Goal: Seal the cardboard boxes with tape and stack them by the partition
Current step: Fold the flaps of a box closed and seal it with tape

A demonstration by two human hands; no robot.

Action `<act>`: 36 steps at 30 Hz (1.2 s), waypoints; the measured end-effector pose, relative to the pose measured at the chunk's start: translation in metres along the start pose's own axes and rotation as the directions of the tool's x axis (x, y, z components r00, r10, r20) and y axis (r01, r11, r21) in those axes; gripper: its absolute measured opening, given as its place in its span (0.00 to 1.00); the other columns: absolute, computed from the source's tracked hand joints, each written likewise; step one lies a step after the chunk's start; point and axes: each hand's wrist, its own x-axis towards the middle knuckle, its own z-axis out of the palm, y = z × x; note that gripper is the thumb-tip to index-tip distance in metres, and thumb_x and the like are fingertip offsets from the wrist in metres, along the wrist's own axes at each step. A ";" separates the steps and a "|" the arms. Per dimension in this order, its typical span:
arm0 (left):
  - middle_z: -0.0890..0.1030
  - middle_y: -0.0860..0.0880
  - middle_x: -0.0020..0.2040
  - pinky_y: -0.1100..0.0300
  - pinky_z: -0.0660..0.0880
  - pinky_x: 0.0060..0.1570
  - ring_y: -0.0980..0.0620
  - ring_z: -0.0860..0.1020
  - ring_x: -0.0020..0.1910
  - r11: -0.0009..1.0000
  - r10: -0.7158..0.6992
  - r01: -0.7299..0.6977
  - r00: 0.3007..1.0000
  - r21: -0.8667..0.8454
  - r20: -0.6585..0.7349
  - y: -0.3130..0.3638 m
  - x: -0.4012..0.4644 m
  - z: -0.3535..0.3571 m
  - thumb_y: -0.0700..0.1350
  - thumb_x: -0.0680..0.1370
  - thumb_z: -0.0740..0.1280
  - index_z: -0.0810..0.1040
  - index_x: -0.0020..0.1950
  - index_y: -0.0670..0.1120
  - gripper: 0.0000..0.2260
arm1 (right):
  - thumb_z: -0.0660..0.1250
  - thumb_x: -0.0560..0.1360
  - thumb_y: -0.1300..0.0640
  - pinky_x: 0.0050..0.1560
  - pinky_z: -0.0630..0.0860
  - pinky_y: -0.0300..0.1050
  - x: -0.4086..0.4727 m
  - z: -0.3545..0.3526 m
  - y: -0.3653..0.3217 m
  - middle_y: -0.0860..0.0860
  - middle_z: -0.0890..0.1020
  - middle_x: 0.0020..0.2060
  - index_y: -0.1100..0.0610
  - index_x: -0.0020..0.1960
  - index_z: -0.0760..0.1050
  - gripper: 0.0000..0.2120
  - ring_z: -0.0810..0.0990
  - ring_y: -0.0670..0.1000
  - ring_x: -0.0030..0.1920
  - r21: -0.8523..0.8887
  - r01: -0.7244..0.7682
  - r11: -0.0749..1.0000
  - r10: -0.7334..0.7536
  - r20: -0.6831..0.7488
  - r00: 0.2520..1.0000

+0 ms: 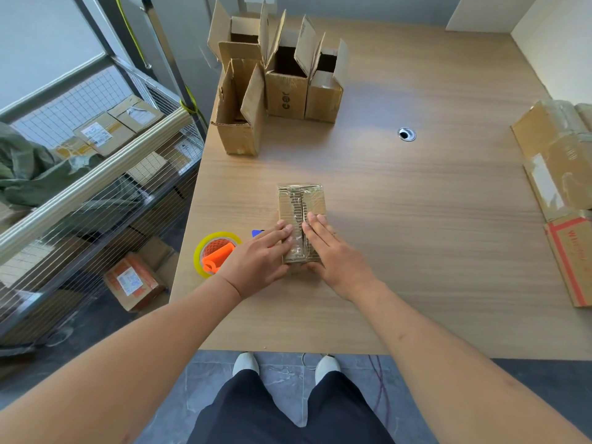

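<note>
A small closed cardboard box (301, 203) lies on the wooden table (416, 219) in front of me, with clear tape running along its top seam. My left hand (259, 259) rests flat on the box's near left side, fingers straight. My right hand (333, 251) presses flat on the near right side, fingers straight along the seam. A tape dispenser (216, 253) with a yellow roll and orange handle lies just left of my left hand. Several open boxes (282, 81) stand at the table's far left. Sealed boxes (563, 174) are piled at the right edge by the white partition (557, 49).
A blue object (257, 233) peeks out behind my left hand. A cable hole (407, 134) sits in the table's middle right. A wire cage trolley (96, 174) with parcels stands left of the table. My feet are below the table's near edge.
</note>
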 end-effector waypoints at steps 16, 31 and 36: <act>0.73 0.39 0.74 0.46 0.68 0.74 0.39 0.67 0.76 0.986 -0.113 0.125 0.988 -0.114 0.101 0.001 -0.003 -0.004 0.32 0.74 0.75 0.77 0.70 0.35 0.24 | 0.72 0.78 0.52 0.78 0.61 0.51 -0.009 -0.017 0.022 0.47 0.60 0.81 0.48 0.78 0.68 0.30 0.54 0.48 0.81 0.211 0.044 0.977 -0.040 -0.022 0.999; 0.76 0.47 0.60 0.47 0.75 0.60 0.45 0.72 0.64 0.942 -0.335 0.336 0.939 -0.007 0.078 0.033 0.029 0.005 0.59 0.75 0.74 0.79 0.71 0.50 0.26 | 0.82 0.66 0.55 0.53 0.80 0.52 -0.031 -0.014 0.030 0.54 0.85 0.44 0.59 0.64 0.81 0.28 0.82 0.53 0.43 0.488 -0.114 0.865 0.254 -0.231 0.939; 0.77 0.45 0.61 0.46 0.76 0.60 0.42 0.73 0.62 0.938 -0.347 0.347 0.935 0.011 0.069 0.035 0.027 0.011 0.57 0.76 0.75 0.81 0.69 0.48 0.24 | 0.80 0.70 0.53 0.53 0.79 0.44 -0.039 0.001 0.020 0.54 0.88 0.48 0.56 0.59 0.85 0.19 0.87 0.52 0.48 0.550 -0.214 0.808 0.408 -0.258 0.876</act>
